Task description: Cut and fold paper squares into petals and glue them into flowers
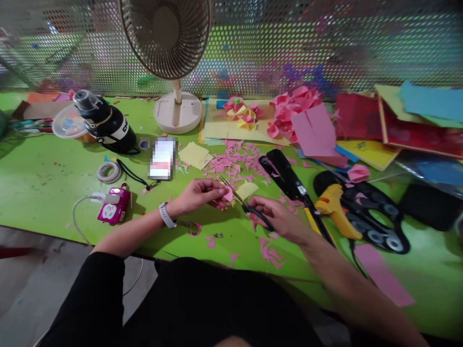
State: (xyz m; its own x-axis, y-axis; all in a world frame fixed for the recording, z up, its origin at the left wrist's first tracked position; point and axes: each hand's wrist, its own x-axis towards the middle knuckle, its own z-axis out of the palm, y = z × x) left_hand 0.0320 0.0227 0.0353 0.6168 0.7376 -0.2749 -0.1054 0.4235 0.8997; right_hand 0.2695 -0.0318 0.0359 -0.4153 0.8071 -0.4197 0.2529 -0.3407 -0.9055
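Between the thumb and fingers of my left hand (203, 193) is a small pink paper piece (227, 194). My right hand (272, 216) grips a pair of scissors (259, 217) by the dark handles, with the blades pointing up and left beside the pink paper. Whether the blades touch the paper I cannot tell. Just beyond the hands lies a heap of pink paper scraps (235, 159). A pale yellow paper square (247, 190) rests on the table near the blades, and a stack of yellow squares (196, 155) sits farther back.
On the green table (54, 188) stand a fan (177, 113), a black bottle (110, 123) and a purple power adapter (115, 206). A phone (162, 158) lies left of the scraps. To the right are a black stapler (284, 173), a yellow glue gun (336, 209) and pink paper flowers (294, 103).
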